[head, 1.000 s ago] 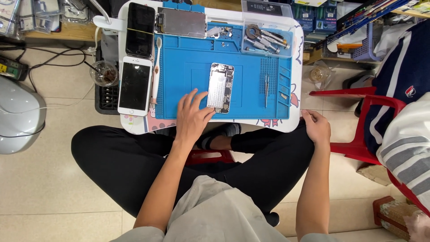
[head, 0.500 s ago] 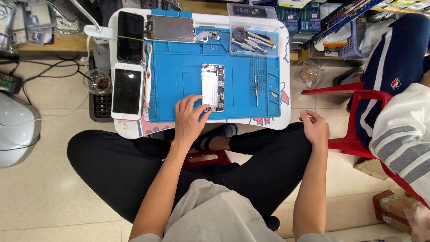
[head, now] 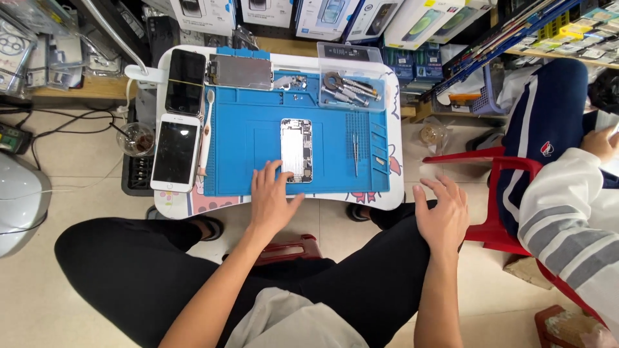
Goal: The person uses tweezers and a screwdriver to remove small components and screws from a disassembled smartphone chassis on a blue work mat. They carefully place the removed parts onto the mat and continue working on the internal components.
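Since half a second ago the right hand [head: 442, 216] has lifted off the knee and now hovers with fingers spread, just off the right edge of the desk [head: 394, 187]; its grip is released, holding nothing. Left hand [head: 271, 196] barely shifted: it stays flat on the blue repair mat [head: 248, 138], fingertips touching the lower left corner of the opened phone [head: 296, 149], thumb out toward its bottom edge. Left grip is also loose, pressing or steadying, not clenched around anything. Opened phone lies face-open in the middle of the mat, long side running away from the person, same spot as before.

Judgement: left hand looks set to pin the phone down while the right is free and nearest the tools, so work on the phone seems to be only starting.

Outward from the phone: tweezers [head: 354, 153] lie on the mat just right of it, apart from it. Clear tool tray [head: 351, 87] with metal tools sits at the mat's far right corner. Detached metal backplate [head: 240, 71] lies at the far left of the mat. White-framed phone [head: 175, 151] and black phone [head: 186, 82] lie along the desk's left edge, a thin white tool [head: 206, 129] between them and the mat. Red plastic chair [head: 496, 193] stands right of the desk, another person's striped sleeve [head: 570, 219] beyond it.
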